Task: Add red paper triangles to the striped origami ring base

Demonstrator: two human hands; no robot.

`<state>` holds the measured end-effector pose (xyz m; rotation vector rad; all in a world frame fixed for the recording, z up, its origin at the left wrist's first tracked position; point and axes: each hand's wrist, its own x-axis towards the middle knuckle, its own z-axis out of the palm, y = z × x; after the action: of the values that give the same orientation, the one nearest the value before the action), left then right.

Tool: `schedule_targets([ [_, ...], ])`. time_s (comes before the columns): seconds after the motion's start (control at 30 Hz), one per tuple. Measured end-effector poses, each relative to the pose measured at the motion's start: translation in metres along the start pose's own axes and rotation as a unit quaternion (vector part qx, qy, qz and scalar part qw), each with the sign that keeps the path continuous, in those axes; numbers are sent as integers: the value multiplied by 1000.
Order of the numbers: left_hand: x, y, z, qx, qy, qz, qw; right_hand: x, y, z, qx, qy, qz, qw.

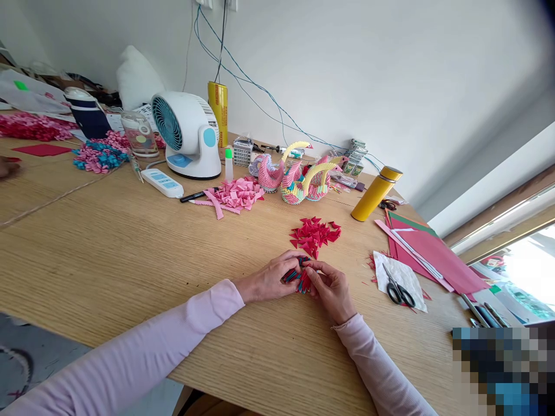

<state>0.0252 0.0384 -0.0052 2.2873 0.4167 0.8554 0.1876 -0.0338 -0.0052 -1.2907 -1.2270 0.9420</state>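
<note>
Both hands, left hand (269, 281) and right hand (330, 287), pinch a red-and-teal folded-paper assembly (299, 279) at lower centre; joining looks underway, needing another red piece (315, 234).

wooden table (108, 260) bears red paper pieces (315, 234), scissors (399, 289), fan (188, 134).

red paper pieces (315, 234), yellow flask (375, 195)

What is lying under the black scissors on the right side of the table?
The scissors rest on a white paper sheet, with red scraps around it. What the sheet covers cannot be seen.
</note>
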Motion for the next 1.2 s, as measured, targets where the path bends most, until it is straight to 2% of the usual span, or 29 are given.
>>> schedule_targets([
  [0.7, 0, -1, 0, -12, -6, 4, 1000, 4, 5, -2, 0, -20, 3, 1000],
  [1.2, 0, -5, 3, -2, 6, 0, 1000, 3, 6, -3, -39, -32, -10, 999],
])
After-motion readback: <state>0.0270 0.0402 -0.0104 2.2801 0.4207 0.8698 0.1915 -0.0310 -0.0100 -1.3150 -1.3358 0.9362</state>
